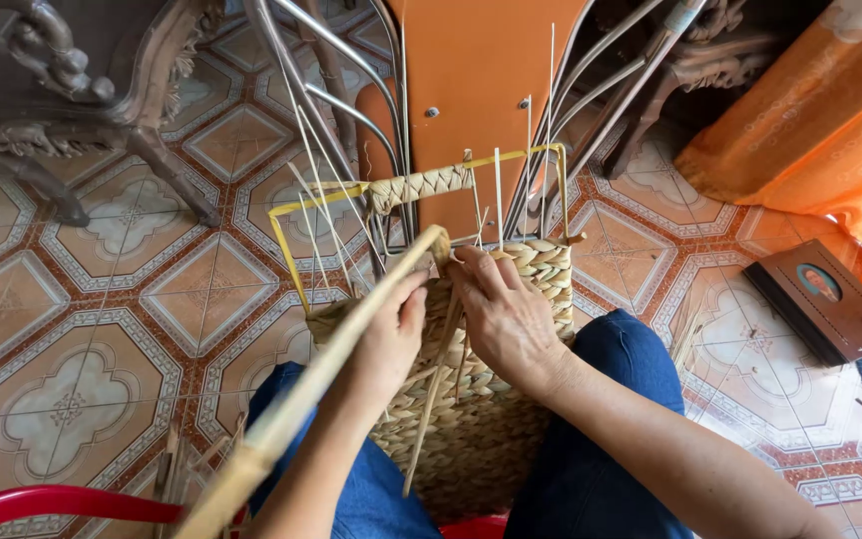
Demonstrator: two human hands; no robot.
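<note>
A half-woven straw basket point(481, 419) rests on my lap between my knees in blue jeans. A yellow wire frame point(286, 255) rises from its far rim, with a braided band point(421, 187) along the top bar and thin upright reeds. My left hand point(391, 334) pinches a long pale straw strand point(341, 359) that runs from the basket's rim down toward the lower left. My right hand point(506, 314) presses its fingers on the woven rim beside the left hand, gripping the weave where the strand enters.
Patterned floor tiles lie all around. An orange chair point(476, 80) with metal tube legs stands just beyond the basket. Dark carved furniture point(62, 90) is at the upper left, an orange curtain point(820, 130) at the right, a dark book point(825, 299) on the floor, a red rim point(42, 504) at the lower left.
</note>
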